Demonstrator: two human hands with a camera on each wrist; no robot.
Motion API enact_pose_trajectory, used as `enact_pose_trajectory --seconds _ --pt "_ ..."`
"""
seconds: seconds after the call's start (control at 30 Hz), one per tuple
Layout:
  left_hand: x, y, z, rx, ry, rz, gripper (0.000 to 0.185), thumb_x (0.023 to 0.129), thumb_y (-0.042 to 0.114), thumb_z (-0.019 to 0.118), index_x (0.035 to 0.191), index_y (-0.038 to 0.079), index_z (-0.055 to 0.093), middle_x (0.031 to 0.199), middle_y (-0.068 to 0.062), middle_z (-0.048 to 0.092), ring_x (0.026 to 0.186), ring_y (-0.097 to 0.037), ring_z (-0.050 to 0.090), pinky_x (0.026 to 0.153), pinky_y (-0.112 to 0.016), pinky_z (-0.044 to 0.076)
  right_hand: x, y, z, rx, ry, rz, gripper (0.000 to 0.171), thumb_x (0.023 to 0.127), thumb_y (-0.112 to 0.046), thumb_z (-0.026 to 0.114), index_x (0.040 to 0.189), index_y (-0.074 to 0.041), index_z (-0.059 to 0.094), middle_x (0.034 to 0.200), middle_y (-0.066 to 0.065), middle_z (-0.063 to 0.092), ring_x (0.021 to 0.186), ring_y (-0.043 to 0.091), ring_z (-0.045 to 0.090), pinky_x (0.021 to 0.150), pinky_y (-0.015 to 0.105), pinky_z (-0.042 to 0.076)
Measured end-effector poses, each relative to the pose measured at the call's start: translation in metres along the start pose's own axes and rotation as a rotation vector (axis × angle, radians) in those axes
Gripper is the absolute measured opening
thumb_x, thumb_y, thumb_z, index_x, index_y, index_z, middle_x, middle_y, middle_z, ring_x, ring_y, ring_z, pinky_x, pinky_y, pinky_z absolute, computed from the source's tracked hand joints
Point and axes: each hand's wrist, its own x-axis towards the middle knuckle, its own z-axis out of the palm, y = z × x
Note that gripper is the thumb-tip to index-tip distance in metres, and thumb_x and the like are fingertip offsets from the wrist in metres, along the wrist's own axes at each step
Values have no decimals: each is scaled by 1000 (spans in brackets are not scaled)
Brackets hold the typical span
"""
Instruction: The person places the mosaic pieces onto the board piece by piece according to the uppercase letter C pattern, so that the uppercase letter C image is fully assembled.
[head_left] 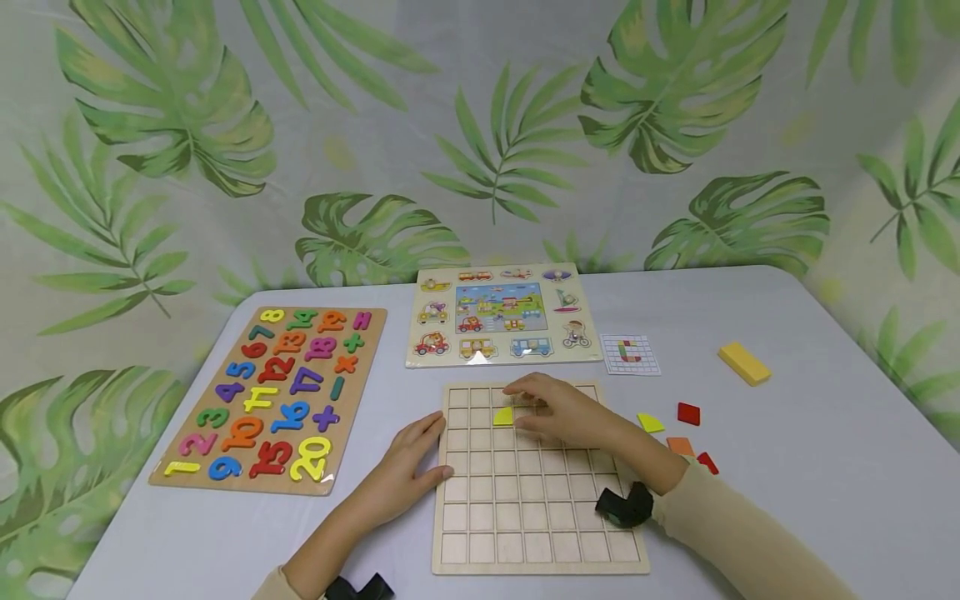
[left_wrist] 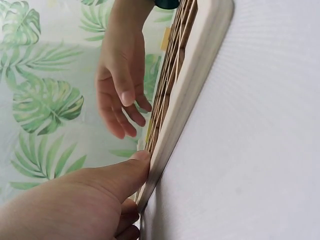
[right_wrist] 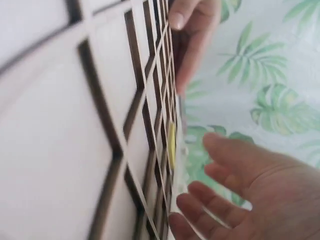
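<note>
Grey table [head_left: 825,467]: left hand [head_left: 408,467] open, pressing grid board [head_left: 525,517] edge; right hand [head_left: 558,408] open, fingers relaxed beside yellow piece [head_left: 503,417] in grid.

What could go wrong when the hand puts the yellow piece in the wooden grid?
The yellow piece sits in a top-row cell of the grid board, and the right hand hovers over it, so a careless brush could perhaps knock it askew. The left hand only presses the board's left edge, so a hard push might slide the board. The right sleeve lies near the loose pieces and might sweep them away.
</note>
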Motion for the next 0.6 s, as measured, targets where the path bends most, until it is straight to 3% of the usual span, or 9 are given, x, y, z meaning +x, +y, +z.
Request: enact_pose_trajectory --seconds 0.13,0.4,0.6 --pt "0 1 0 5 -1 0 65 79 37 52 130 7 25 134 -1 20 121 -18 15 95 -37 22 -14 -3 -17 11 74 10 43 77 -34 55 118 -22 43 117 -11 40 101 16 43 79 35 39" --pt "0 -1 -1 12 -6 3 65 80 38 50 131 8 24 134 -2 19 121 -20 14 95 -38 21 -55 9 -53 -136 258 14 51 74 -39 57 120 -26 39 123 -8 35 114 15 29 86 42 33" --pt "1 -2 0 22 -12 11 66 79 40 49 131 8 23 134 -3 20 121 -20 15 94 -39 22 -94 34 -70 -167 308 135 55 72 -33 62 121 -23 40 121 0 38 110 23 34 81 48 34"
